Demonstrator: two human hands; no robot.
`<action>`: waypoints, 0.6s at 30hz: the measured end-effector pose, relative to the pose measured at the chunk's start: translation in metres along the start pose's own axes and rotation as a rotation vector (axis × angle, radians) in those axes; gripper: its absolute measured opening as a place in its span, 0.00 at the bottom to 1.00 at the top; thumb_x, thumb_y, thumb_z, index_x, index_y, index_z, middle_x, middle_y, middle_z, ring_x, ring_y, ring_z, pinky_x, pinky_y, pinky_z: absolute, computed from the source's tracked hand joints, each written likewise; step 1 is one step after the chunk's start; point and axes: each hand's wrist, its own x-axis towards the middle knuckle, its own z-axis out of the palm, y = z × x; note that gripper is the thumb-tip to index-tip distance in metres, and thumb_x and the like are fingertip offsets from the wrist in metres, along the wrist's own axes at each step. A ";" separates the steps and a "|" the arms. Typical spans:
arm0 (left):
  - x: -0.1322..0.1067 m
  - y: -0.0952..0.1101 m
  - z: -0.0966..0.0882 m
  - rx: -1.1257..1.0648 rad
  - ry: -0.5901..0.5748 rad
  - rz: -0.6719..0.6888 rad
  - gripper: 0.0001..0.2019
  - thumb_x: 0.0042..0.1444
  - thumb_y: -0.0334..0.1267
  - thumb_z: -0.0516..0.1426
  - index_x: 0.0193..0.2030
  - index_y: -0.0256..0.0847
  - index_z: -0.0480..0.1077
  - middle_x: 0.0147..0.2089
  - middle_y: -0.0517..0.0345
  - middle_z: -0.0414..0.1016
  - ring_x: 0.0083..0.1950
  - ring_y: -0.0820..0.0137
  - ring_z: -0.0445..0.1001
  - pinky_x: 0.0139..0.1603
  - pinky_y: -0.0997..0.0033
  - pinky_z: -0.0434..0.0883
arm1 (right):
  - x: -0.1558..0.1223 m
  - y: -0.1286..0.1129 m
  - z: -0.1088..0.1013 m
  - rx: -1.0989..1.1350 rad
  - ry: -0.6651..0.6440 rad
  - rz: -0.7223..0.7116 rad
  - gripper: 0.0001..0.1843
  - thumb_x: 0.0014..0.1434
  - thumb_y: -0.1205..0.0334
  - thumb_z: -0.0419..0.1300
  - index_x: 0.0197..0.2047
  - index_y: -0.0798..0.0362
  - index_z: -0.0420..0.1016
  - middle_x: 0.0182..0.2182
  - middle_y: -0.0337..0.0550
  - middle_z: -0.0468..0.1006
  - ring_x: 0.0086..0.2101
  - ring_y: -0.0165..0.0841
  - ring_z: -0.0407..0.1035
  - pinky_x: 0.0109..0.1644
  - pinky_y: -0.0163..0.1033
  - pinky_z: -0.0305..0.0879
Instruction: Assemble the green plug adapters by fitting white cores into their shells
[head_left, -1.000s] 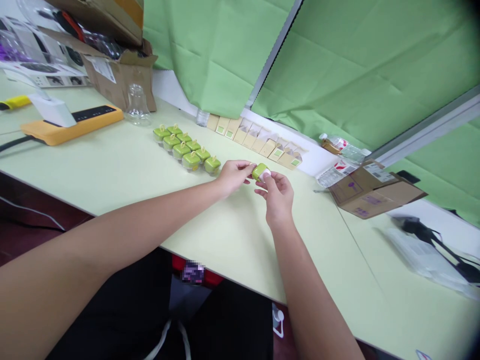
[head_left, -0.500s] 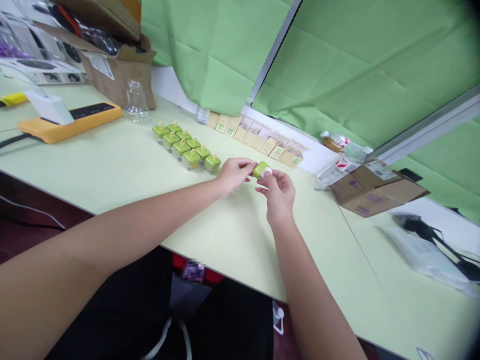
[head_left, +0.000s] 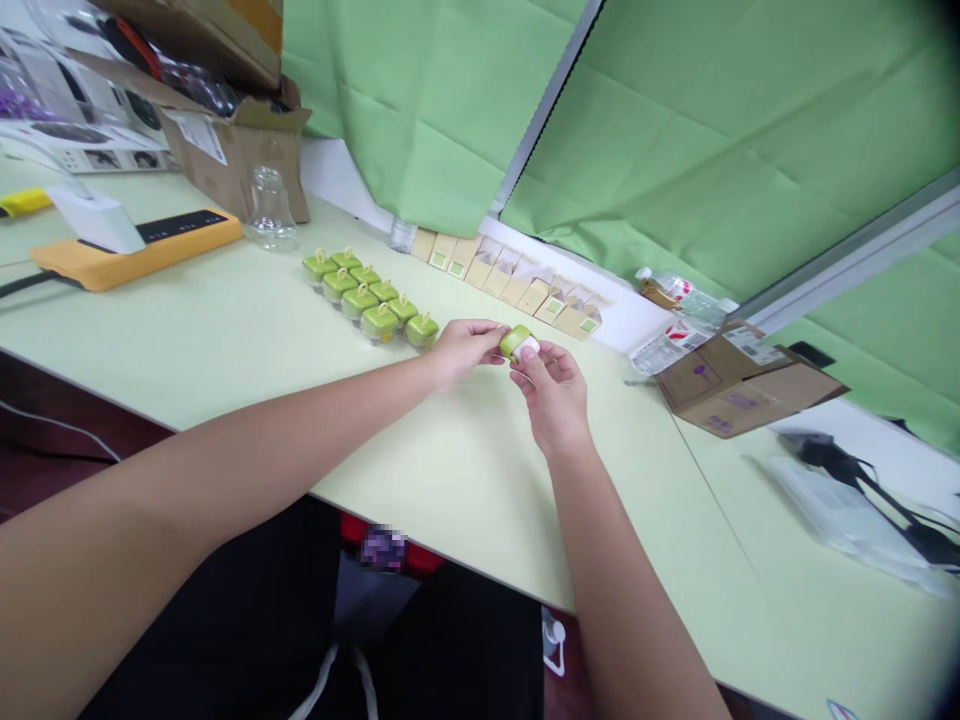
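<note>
Right hand (head_left: 558,395) has shifted its thumb slightly lower on the small green-and-white case (head_left: 515,339), baring more white. It pinches the white end; left hand (head_left: 463,350) pinches the green end. Green-lidded pots (head_left: 359,299) stand left of the grip, small cartons (head_left: 512,285) beyond it.

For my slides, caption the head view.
Left hand and right hand hold a green-and-white case near rows of green-lidded containers.

Bare left arm (head_left: 300,440) slanting in from the lower left, left hand (head_left: 466,350) in a pinch! Right arm (head_left: 626,580) angles up from below, right hand (head_left: 559,395) gripping, thumb forward, fingers bent, both hands' fingertips close together.
</note>
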 end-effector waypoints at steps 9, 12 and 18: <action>0.004 0.009 -0.004 -0.183 -0.041 -0.088 0.05 0.60 0.31 0.61 0.40 0.33 0.78 0.42 0.48 0.82 0.40 0.70 0.80 0.52 0.63 0.75 | 0.014 0.004 -0.019 -0.194 0.093 -0.008 0.22 0.45 0.51 0.75 0.40 0.52 0.75 0.36 0.38 0.76 0.31 0.30 0.76 0.36 0.39 0.77; 0.002 0.013 -0.002 -0.166 -0.056 -0.084 0.05 0.60 0.30 0.61 0.40 0.33 0.78 0.41 0.50 0.82 0.39 0.71 0.80 0.51 0.65 0.76 | 0.015 -0.001 -0.024 -0.167 0.083 -0.017 0.21 0.50 0.47 0.71 0.41 0.50 0.75 0.39 0.40 0.76 0.34 0.32 0.77 0.36 0.39 0.77; 0.006 0.014 -0.006 -0.101 -0.081 -0.091 0.03 0.58 0.30 0.63 0.38 0.31 0.78 0.39 0.50 0.81 0.37 0.71 0.79 0.46 0.67 0.76 | 0.023 0.001 -0.037 -0.321 0.000 -0.007 0.25 0.47 0.45 0.72 0.44 0.48 0.75 0.43 0.42 0.77 0.37 0.35 0.76 0.37 0.41 0.78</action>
